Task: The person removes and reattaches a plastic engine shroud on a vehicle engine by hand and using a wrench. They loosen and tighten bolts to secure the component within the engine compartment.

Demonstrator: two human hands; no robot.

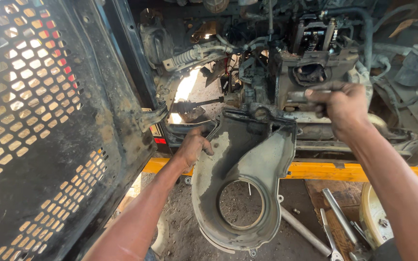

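To the left of my left hand stands a big black perforated metal panel (30, 125). Between my hands hangs a grey fan housing (247, 183) with a round opening. My left hand (192, 147) is clamped on its upper left edge. My right hand (342, 104) is closed around a metal tool (298, 95) pressed against the grimy engine block (310, 72). Loose wrenches (339, 222) lie below it.

Perforated black metal panel (30, 121), tilted open, fills the left of the frame. Yellow beam (364, 172) crosses the lower right horizontally. Below it, metal rods and wrenches (337, 220) lie on the dirt ground (185, 237). Coiled spring-covered cable (189, 55) and black hoses (364, 29) occupy the upper centre and upper right.
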